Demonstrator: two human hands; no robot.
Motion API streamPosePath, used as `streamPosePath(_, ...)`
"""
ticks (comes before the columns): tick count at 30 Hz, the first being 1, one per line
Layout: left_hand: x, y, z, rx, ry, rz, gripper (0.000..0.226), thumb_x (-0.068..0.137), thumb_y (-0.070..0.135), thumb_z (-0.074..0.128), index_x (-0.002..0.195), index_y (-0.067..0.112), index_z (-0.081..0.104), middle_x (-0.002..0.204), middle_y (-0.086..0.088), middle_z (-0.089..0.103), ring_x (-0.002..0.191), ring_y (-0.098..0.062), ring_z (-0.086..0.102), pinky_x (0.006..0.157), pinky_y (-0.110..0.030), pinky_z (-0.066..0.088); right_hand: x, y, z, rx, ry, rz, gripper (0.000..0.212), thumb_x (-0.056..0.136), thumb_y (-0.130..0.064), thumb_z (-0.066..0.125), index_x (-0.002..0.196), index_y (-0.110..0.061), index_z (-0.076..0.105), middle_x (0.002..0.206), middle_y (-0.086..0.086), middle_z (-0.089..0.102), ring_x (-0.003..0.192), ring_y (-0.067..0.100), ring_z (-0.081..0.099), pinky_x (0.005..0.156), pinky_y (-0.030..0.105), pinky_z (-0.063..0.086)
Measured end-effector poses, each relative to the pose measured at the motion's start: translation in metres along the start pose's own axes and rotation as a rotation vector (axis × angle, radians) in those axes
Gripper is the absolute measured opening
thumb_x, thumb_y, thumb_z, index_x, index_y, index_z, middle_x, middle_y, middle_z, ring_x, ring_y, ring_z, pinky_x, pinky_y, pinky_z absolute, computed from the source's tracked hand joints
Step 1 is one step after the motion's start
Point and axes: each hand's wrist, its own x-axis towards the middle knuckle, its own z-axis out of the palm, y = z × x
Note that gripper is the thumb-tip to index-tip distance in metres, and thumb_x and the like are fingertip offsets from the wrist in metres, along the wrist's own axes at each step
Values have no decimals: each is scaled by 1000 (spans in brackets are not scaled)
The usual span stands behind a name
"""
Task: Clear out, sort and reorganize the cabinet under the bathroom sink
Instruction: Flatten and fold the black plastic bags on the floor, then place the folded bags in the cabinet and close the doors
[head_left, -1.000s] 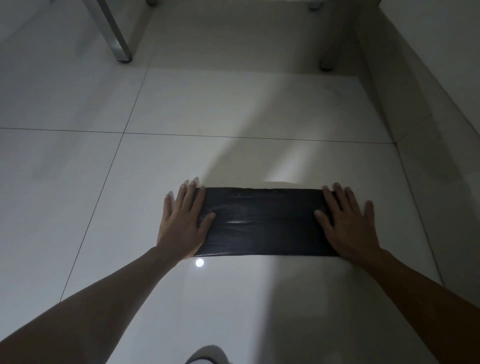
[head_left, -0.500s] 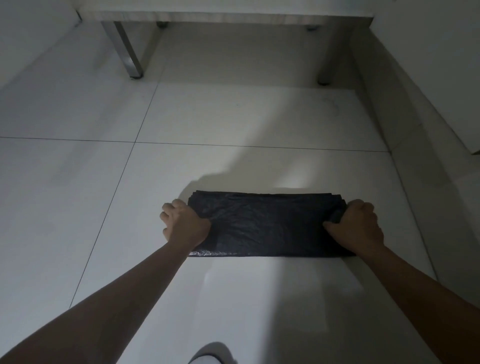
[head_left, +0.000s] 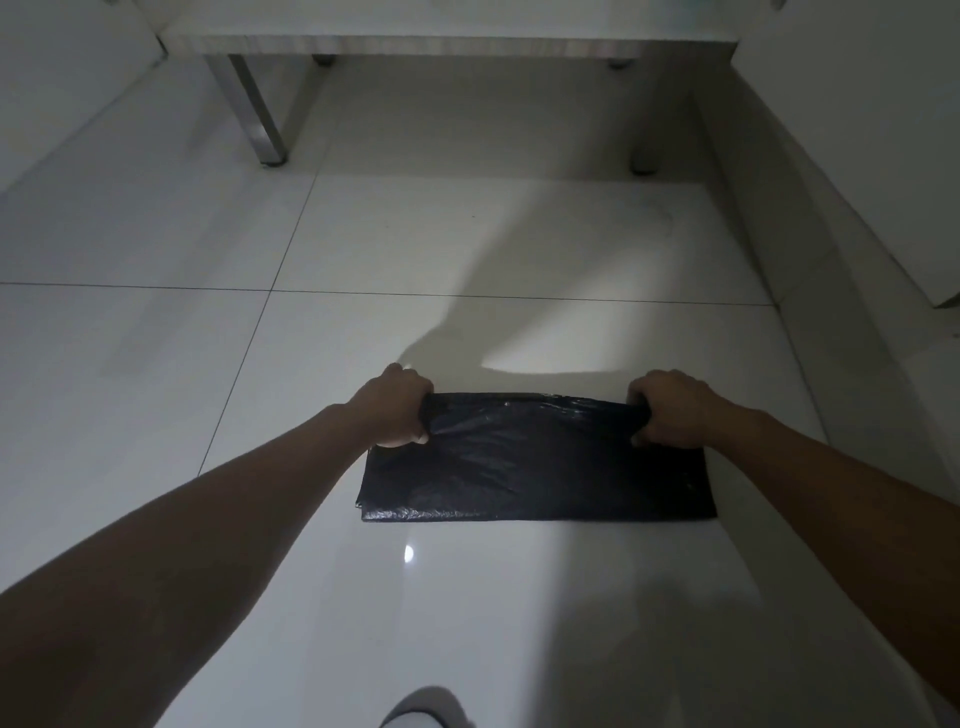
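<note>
A folded black plastic bag lies flat on the white tiled floor in front of me. My left hand grips the bag's far left corner, fingers curled round the bunched plastic. My right hand grips the far right corner the same way. The far edge between my hands is lifted slightly off the floor, while the near edge rests on the tiles.
The underside of the raised cabinet runs along the top, standing on metal legs, one on the left and one on the right. A white wall borders the right side. My knee shows at the bottom.
My hands went from lying flat on the bag's ends to gripping its far corners. The far edge has since come up off the floor.
</note>
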Motion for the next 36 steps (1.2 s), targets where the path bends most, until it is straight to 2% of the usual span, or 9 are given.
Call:
streamPosePath(4, -2, -9, -14, -123, -67, -22, 27, 72, 19, 79, 88, 17, 58, 92, -3, 57, 96, -26, 55, 72, -30, 39, -3, 4, -14, 93, 16, -51, 48, 69, -22, 85, 110, -15, 60, 114, 8, 59, 95, 21, 53, 78, 30, 45)
streamPosePath(8, -4, -12, -47, -145, -70, 4, 22, 74, 12, 79, 91, 11, 66, 89, -4, 63, 85, -21, 57, 65, -27, 39, -4, 1, -46, 40, 22, -102, 38, 72, -21, 81, 107, -15, 68, 105, 6, 62, 93, 20, 57, 75, 27, 46)
streamPosePath(11, 1, -14, -82, -91, -17, 30, 11, 75, 11, 76, 83, 11, 67, 77, -2, 61, 78, -19, 58, 55, -21, 36, -1, -8, -80, -15, 30, -134, 30, 74, -19, 78, 103, -16, 70, 95, 2, 60, 94, 21, 61, 75, 29, 50)
streamPosePath(16, 27, -30, -142, -51, 85, 20, 14, 74, 11, 69, 88, 13, 69, 88, -3, 64, 84, -20, 58, 62, -26, 42, 30, -24, -149, -152, 112, -172, 24, 71, -19, 73, 85, -27, 55, 87, -1, 54, 85, 19, 57, 70, 25, 46)
streamPosePath(20, 38, -47, -198, -28, 177, 8, 16, 76, 10, 67, 92, 14, 70, 86, -1, 62, 84, -20, 57, 65, -27, 42, 46, -53, -213, -217, 175, -190, 19, 75, -20, 68, 69, -28, 52, 74, -7, 53, 80, 18, 58, 70, 31, 51)
streamPosePath(24, 31, -68, -258, 4, 192, 6, 16, 74, 13, 73, 72, 20, 59, 73, 3, 56, 76, -20, 56, 61, -26, 39, 45, -92, -279, -234, 237, -149, 12, 80, -15, 66, 73, -23, 60, 79, 1, 60, 72, 16, 60, 57, 29, 47)
streamPosePath(29, 15, -102, -327, -42, 277, 13, 21, 76, 20, 76, 69, 21, 56, 69, 5, 56, 73, -16, 56, 55, -24, 33, 47, -139, -350, -308, 322, -134, 17, 79, -9, 64, 74, -24, 57, 82, 2, 57, 76, 21, 59, 56, 28, 43)
streamPosePath(31, 11, -114, -349, -27, 340, -1, 19, 79, 22, 74, 69, 22, 57, 69, 4, 56, 72, -16, 56, 58, -26, 36, 48, -157, -374, -354, 364, -137, 14, 81, -10, 64, 78, -23, 59, 81, 2, 56, 76, 20, 57, 56, 27, 40)
streamPosePath(36, 7, -139, -392, 24, 504, -56, 12, 76, 17, 73, 75, 23, 62, 76, 3, 60, 77, -19, 61, 69, -33, 52, 52, -197, -418, -375, 424, -156, 24, 82, -7, 58, 69, -25, 49, 78, 1, 55, 71, 17, 54, 53, 27, 37)
